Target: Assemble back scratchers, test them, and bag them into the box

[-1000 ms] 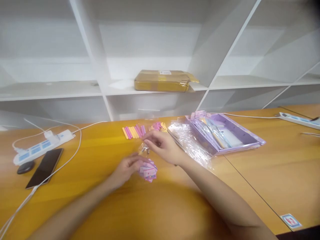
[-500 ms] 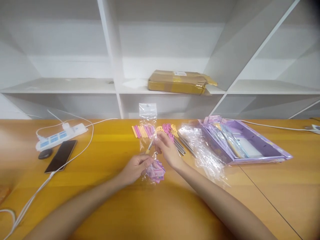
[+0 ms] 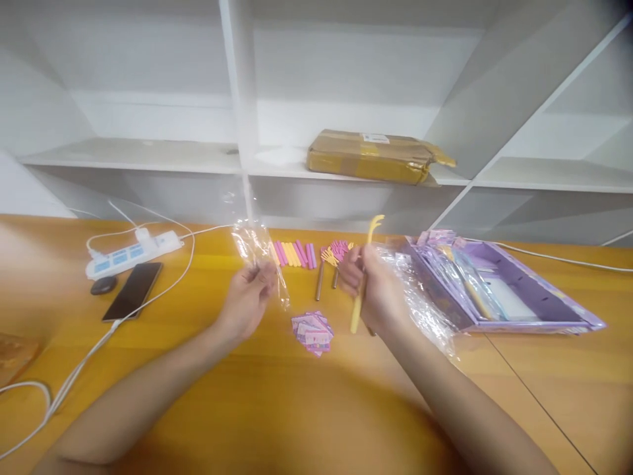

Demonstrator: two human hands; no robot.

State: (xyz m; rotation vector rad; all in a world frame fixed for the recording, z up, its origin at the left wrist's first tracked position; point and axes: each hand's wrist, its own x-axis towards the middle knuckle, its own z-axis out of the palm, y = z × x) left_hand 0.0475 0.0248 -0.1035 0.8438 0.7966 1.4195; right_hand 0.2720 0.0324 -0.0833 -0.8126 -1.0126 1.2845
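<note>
My left hand (image 3: 250,297) is closed on a clear plastic bag (image 3: 252,241), which stands up from the fingers. In my right hand (image 3: 373,287) is a yellow back scratcher (image 3: 355,315), held upright, its curved claw end above the fist and its yellow handle end below. Between the hands a small pile of pink and purple printed cards (image 3: 313,332) lies on the table. Behind it is a row of pink, yellow and purple handle pieces (image 3: 294,254). Beside that row lie pink and yellow hand-shaped scratcher heads (image 3: 339,249) on metal rods (image 3: 320,282), partly hidden by my right hand.
Loose clear bags (image 3: 430,316) lie at the right, against a purple box (image 3: 534,326) containing packed items. On the left are a power strip (image 3: 133,254), a phone (image 3: 132,291), a black mouse-like object (image 3: 103,285) and white cables. A taped carton (image 3: 370,157) sits on the shelf behind.
My hands have moved apart. The bag has gone left with my left hand, and the back scratcher has come away rightward in my right hand. The cards are now uncovered.
</note>
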